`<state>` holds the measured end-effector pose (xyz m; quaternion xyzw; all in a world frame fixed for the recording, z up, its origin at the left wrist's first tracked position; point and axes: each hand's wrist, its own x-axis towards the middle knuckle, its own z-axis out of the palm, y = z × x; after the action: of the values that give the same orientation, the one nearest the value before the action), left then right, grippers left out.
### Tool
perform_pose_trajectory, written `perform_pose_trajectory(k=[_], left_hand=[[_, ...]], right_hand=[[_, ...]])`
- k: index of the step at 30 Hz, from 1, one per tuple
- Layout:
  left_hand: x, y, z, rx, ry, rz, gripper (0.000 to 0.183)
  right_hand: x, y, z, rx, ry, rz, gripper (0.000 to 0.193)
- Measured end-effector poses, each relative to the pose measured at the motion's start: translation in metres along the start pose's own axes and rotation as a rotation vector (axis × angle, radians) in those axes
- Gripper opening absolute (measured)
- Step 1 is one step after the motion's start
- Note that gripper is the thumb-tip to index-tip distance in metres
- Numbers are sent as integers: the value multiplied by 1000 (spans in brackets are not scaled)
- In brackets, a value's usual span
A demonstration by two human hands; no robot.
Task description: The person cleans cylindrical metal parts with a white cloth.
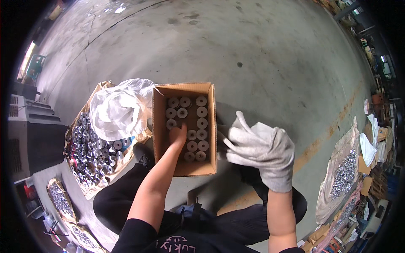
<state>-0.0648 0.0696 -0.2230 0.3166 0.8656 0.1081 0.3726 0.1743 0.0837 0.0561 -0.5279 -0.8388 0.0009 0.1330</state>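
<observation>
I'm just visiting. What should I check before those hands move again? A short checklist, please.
1. Box open at the top: ok.
2. Plastic bag outside the box: ok.
3. Right hand covered: ok, it wears a pale glove.
4. Left hand covered: not ok, it is bare.
5. Left hand gripping something: cannot tell, its grip is hidden.
6. Box filled with round pieces: not ok, gaps show between them.

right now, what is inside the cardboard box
Inside the cardboard box are round grey pieces with centre holes, in columns. The left hand reaches among them, covering whatever lies beneath it; anything under the pieces is hidden too.
</observation>
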Motion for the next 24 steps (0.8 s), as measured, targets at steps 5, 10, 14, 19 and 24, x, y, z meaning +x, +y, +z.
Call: perform_pose_trajectory(k=[5, 10, 14, 19, 24], left_hand=[[0, -18, 30, 29, 313, 449, 43], [-6, -7, 15, 19, -6, 347, 36], [11, -11, 17, 109, 37, 330, 39], [49, 31, 46, -210, 127, -204, 42], [96, 25, 69, 678, -183, -26, 43]], right_hand=[[18, 6, -2, 176, -44, -297, 31], [19, 7, 1, 268, -103, -206, 31], [18, 8, 12, 331, -140, -147, 32], [25, 10, 21, 399, -182, -138, 31], [30, 14, 30, 349, -164, -161, 31]])
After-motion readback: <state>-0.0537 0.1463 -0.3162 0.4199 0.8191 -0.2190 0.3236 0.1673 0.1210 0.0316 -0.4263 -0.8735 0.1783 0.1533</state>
